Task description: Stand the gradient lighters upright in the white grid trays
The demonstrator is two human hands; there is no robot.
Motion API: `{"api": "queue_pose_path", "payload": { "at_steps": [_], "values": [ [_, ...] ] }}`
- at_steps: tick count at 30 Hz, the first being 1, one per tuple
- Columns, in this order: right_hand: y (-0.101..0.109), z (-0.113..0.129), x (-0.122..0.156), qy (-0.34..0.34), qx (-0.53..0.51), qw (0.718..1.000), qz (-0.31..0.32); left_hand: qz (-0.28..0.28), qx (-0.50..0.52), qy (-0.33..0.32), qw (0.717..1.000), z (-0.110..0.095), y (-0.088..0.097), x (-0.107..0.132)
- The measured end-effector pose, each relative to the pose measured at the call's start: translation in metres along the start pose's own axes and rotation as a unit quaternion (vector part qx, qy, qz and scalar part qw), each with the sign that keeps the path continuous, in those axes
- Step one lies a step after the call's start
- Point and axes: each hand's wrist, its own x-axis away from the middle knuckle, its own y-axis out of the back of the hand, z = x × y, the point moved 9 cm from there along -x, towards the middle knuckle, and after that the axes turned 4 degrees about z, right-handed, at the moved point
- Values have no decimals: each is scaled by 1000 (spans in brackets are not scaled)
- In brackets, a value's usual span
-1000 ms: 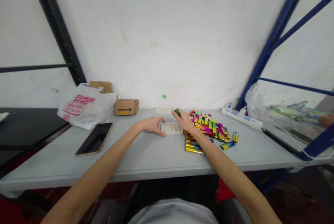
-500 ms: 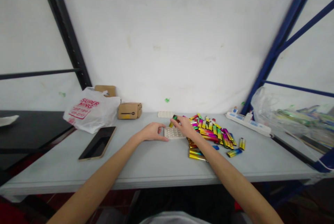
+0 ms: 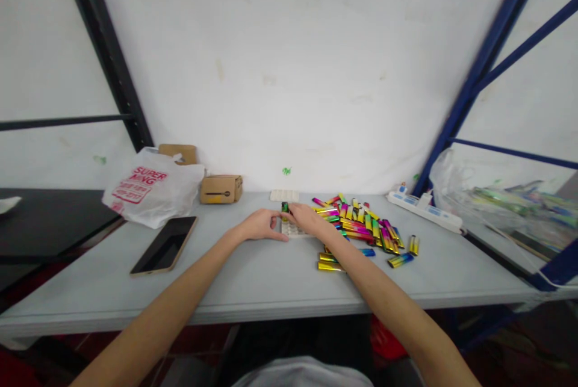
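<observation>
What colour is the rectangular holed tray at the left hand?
The rectangular holed tray is off-white, best seen in head view.

On the grey table: near the left edge, a phone, with a white plastic bag behind; along the back edge, a cardboard box and a white tray; mid-surface, a second tray, then scattered lighters rightward; by the back right corner, a power strip.

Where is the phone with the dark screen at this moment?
In the head view, the phone lies on the left part of the table, in front of the white plastic bag and left of the left hand.
</observation>
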Motion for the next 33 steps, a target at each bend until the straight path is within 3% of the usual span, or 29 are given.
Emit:
{"api": "queue_pose_path", "payload": {
  "at_steps": [3, 6, 11, 14, 18, 28, 33],
  "values": [
    [3, -1, 2, 20, 8, 1000, -6, 5, 5, 6, 1000, -1, 1, 1],
    [14, -17, 12, 28, -26, 999, -20, 9, 5, 9, 1000, -1, 1, 2],
    [42, -86, 42, -76, -20, 994, -75, 11, -1, 5, 1000, -1, 0, 2],
    [40, -113, 54, -86, -44, 995, -33, 9, -1, 4, 1000, -1, 0, 2],
    [29, -117, 56, -54, -82, 995, 34, 7, -7, 1, 1000, -3, 1, 4],
    [38, -110, 49, -46, -95, 994, -41, 12, -18, 0, 1000, -1, 1, 3],
    [47, -109, 50, -75, -147, 983, -81, 5, -16, -7, 1000, -1, 1, 2]
  ]
}}
